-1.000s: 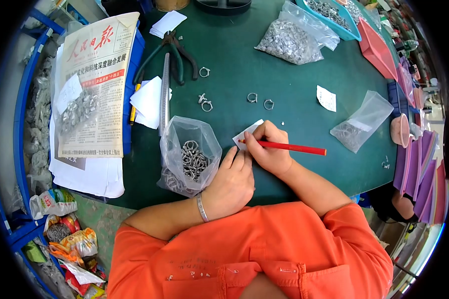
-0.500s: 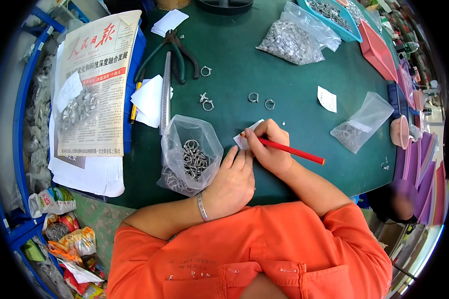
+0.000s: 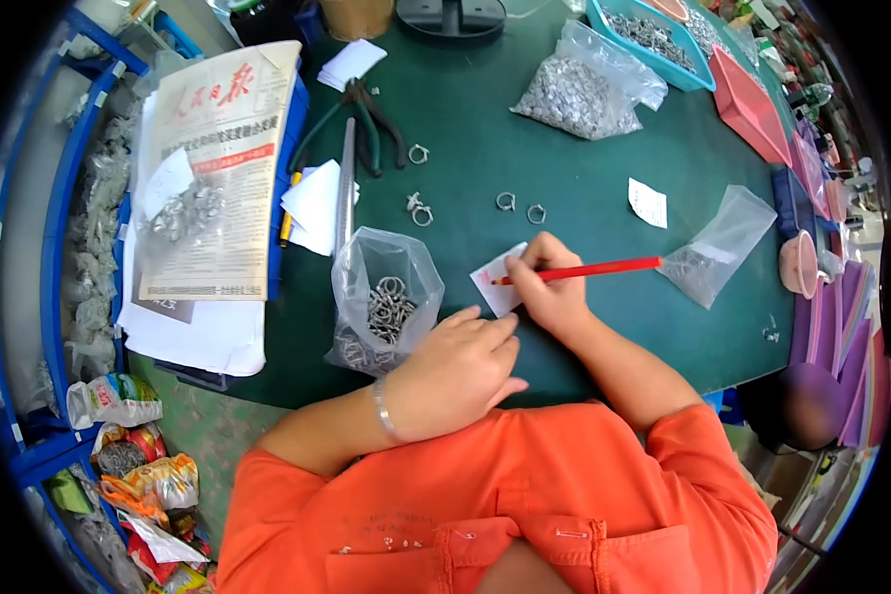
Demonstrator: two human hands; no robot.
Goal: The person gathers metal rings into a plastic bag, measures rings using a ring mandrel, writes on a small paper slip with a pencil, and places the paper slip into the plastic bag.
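Note:
My right hand (image 3: pixel 556 295) grips a red pencil (image 3: pixel 609 266), its tip resting on a small white paper slip (image 3: pixel 485 281) that bears faint reddish marks. My left hand (image 3: pixel 457 368) lies palm down with its fingers stretched out, their tips at the slip's lower edge and the thumb apart. Left of that hand stands an open clear plastic bag (image 3: pixel 418 259) holding many metal rings (image 3: pixel 390 313). Beyond the slip, single rings lie on the green table: one ring (image 3: pixel 506 202) and another ring (image 3: pixel 537 214), plus more near the pliers (image 3: pixel 368 129).
A metal ruler (image 3: pixel 346 188) and white papers (image 3: pixel 315 210) lie beside a newspaper (image 3: pixel 218 148) at left. Bags of metal pieces (image 3: pixel 579 97), a note (image 3: pixel 647 203), a small clear bag (image 3: pixel 718 247) and a pink tray (image 3: pixel 747 104) are at right.
The pencil has swung to nearly level, its back end higher. My left hand has drawn back slightly, its thumb now spread, and more of the slip shows. The whole view has shifted a little.

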